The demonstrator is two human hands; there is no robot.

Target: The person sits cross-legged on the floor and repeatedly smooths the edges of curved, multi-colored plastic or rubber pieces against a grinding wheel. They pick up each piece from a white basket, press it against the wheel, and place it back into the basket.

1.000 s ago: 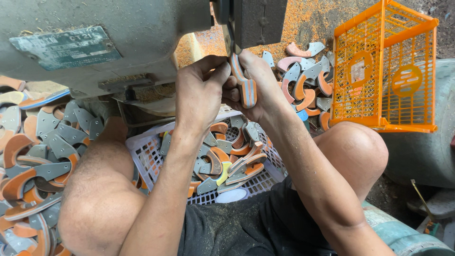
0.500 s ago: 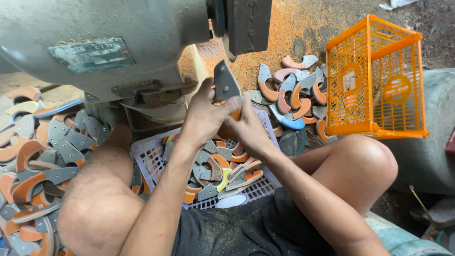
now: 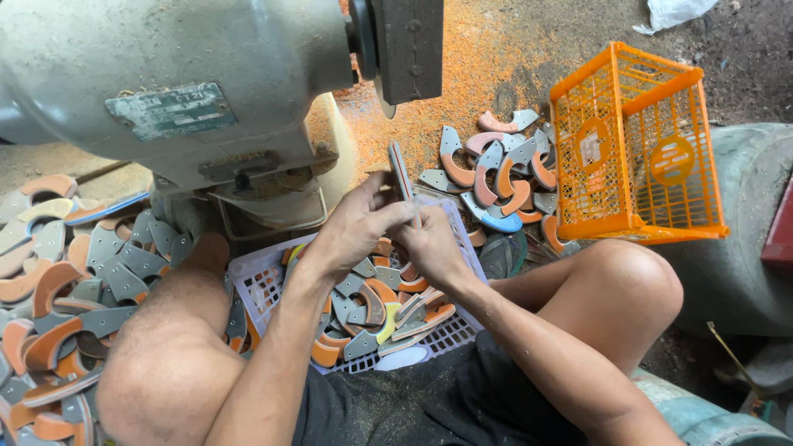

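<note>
Both of my hands hold one curved grey-and-orange sole piece (image 3: pixel 401 172) edge-on above a white plastic basket (image 3: pixel 263 281). My left hand (image 3: pixel 357 225) grips its lower part from the left. My right hand (image 3: pixel 429 241) pinches it from the right. The basket between my knees holds several similar curved pieces (image 3: pixel 372 310). The piece stands a little below the dark grinding wheel guard (image 3: pixel 410 45) of a grey bench grinder (image 3: pixel 182 83).
A heap of curved pieces (image 3: pixel 74 281) lies at the left, another pile (image 3: pixel 496 177) at the right beside a tilted orange mesh crate (image 3: pixel 632 140). Orange dust (image 3: pixel 487 66) covers the ground behind. My bare knees flank the basket.
My hands have come down and away from the grinding wheel toward the basket, still holding the piece, which is now turned edge-on. The camera view has tilted and shifted.
</note>
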